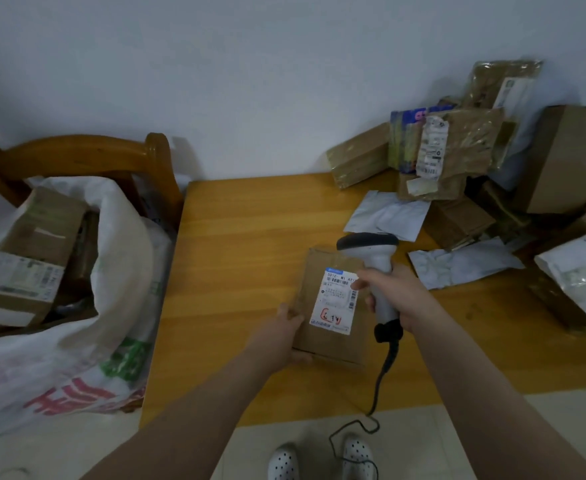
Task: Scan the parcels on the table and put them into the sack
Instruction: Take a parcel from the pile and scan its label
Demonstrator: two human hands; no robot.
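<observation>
A flat brown cardboard parcel point(322, 341) with a white shipping label point(338, 301) is held above the wooden table point(243, 258). My left hand point(286, 332) grips its near left corner. My right hand point(393, 294) grips the handle of a grey corded barcode scanner point(371, 249), whose head is over the parcel's far edge and points down at the label. A white woven sack point(76, 341) stands open to the left of the table, with cardboard boxes point(31, 244) inside it.
A heap of brown boxes point(451, 147), grey mailer bags point(388, 216) and a white bag point(582, 268) fills the table's right and back right. A wooden chair point(76, 154) holds up the sack. The scanner cable point(381, 379) hangs off the table's front edge to the floor.
</observation>
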